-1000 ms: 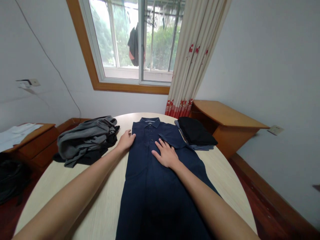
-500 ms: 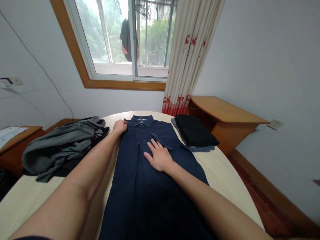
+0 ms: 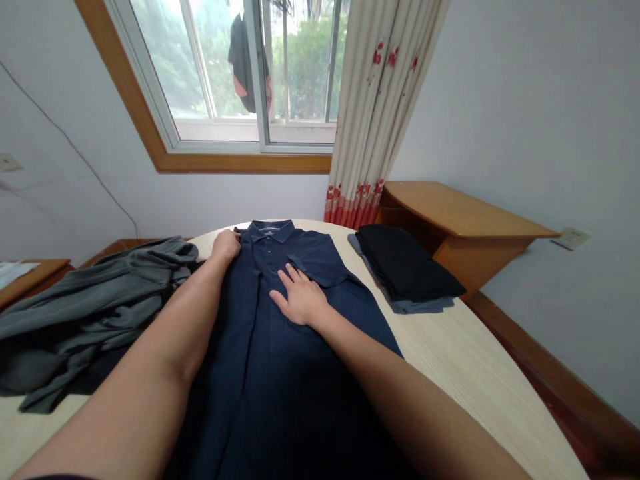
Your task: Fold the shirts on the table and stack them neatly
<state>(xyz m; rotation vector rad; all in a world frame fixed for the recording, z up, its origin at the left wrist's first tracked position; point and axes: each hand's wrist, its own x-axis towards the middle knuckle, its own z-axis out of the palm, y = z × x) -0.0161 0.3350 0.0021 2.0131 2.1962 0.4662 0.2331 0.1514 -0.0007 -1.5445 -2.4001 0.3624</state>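
Down the middle of the pale tabletop (image 3: 465,360), a navy shirt (image 3: 295,360) lies front up, its collar (image 3: 280,231) close to the far curved edge and its lower part running toward the near side, dark and hard to read at the bottom of the view. At the shirt's far left corner, by the shoulder, the left hand (image 3: 227,245) curls against the edge of the cloth; its fingertips are mostly hidden, so I cannot tell whether they pinch the fabric. The right hand (image 3: 300,298) rests palm down on the shirt's front, fingers a little spread, their tips by the hem of the sleeve (image 3: 323,263) folded inward over the chest. To the right, a strip of tabletop follows the shirt's side and widens nearer the viewer, giving the right forearm (image 3: 395,387) room. Beyond it, a folded black garment (image 3: 405,263) sits on blue-grey cloth (image 3: 420,306) near the table's right rim. On the left, a rumpled grey garment (image 3: 115,287) lies just beside the left forearm (image 3: 150,360), so that side is tighter.
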